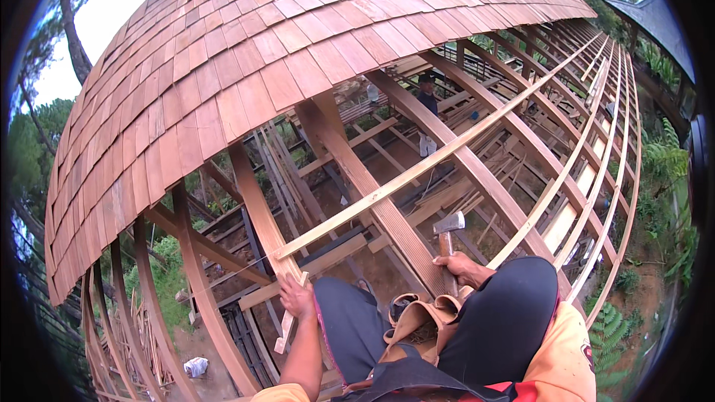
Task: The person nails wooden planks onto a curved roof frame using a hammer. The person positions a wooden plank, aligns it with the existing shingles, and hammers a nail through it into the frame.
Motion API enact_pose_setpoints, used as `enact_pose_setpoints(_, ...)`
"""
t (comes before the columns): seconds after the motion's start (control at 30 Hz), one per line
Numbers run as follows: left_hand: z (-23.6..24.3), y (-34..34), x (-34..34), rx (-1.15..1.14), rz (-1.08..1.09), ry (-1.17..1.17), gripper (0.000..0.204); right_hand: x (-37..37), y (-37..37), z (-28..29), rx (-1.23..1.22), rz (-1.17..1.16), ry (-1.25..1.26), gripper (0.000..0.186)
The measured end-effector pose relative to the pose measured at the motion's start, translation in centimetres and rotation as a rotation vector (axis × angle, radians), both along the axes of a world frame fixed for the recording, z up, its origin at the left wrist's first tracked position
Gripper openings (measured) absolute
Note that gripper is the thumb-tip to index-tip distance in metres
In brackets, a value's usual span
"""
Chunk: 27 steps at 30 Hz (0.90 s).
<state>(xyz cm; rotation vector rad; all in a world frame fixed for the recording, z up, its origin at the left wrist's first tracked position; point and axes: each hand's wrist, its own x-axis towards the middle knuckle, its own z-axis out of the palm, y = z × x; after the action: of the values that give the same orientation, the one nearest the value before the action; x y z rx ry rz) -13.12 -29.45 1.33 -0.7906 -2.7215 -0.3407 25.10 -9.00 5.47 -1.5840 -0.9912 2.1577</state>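
The left forearm (307, 350) is bare and rises from the lower edge of the view, out of an orange left sleeve (281, 394), on the outer side of the left knee (339, 294). Its wrist runs nearly straight into the left hand (297, 296), which lies back upward, fingers pointing forward and slightly bent; whether they grip cannot be told.

The right hand (463, 268) is beyond the right knee (530, 275), back up, its fingers pointing leftward and curled in a closed grip. Its wrist slips behind that knee (most of the right forearm is hidden there). An orange right sleeve (564, 350) shows at the lower right. Both knees are bent and raised, set apart, in dark trousers.
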Motion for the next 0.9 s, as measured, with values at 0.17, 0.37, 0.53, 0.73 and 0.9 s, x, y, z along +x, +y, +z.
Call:
enact_pose_setpoints(0.17,-0.4,0.6,0.4,-0.013,-0.01,-0.007,0.073,0.3,3.5,2.0,0.345,-0.113,0.242,0.017)
enact_pose_setpoints(0.37,2.2,0.4,1.1,0.028,-0.073,-0.182,0.086,0.3,6.0,20.3,0.907,0.006,0.229,0.018)
enact_pose_setpoints(0.53,5.1,-0.5,-0.7,0.039,-0.082,-0.407,0.101,4.7,6.2,27.8,1.17,0.032,0.066,0.013)
enact_pose_setpoints(0.73,4.5,0.0,0.1,-0.018,-0.126,-0.404,0.093,9.3,4.0,33.7,1.181,0.168,-0.297,0.025)
enact_pose_setpoints(0.9,4.4,0.7,0.5,0.044,-0.137,-0.414,0.097,16.6,1.2,35.7,1.134,0.213,-0.49,0.027)
